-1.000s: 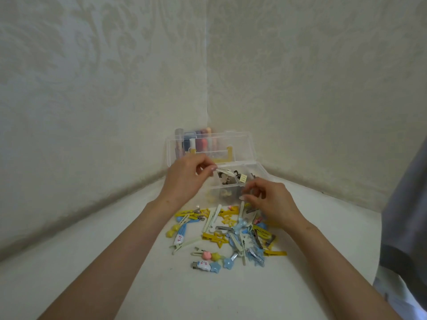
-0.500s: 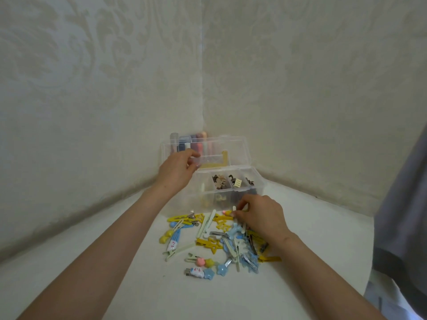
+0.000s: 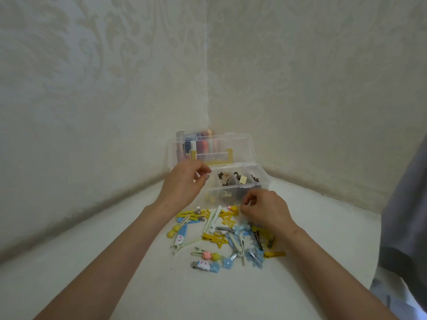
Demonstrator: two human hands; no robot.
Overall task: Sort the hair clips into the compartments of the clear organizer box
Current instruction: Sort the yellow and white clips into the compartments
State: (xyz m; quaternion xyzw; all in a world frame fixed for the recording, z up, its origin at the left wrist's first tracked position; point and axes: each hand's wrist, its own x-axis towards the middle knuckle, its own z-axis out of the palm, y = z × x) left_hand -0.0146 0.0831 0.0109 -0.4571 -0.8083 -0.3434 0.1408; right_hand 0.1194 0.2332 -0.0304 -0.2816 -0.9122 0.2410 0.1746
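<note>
The clear organizer box [image 3: 263,181] stands in the wall corner with its lid [image 3: 240,144] tilted open. Its upper compartments hold brown and beige clips [image 3: 225,177]. A loose pile of yellow, blue and pale green hair clips [image 3: 221,236] lies on the white surface in front of it. My left hand [image 3: 183,183] hovers at the box's left end with fingers curled towards the thumb; I cannot see anything between them. My right hand [image 3: 265,212] pinches a yellow clip with a pink tip [image 3: 233,208] at the pile's far edge, just before the box's front wall.
Several coloured tubes [image 3: 198,140] stand behind the box lid in the corner. Patterned walls close in on the left and at the back. Grey fabric [image 3: 406,204] hangs at the right edge. The white surface [image 3: 138,285] extends towards me.
My left hand held a white clip over the box, went to the back left by the lid, and now sits lower. My right hand shifted in the pile and took the yellow clip.
</note>
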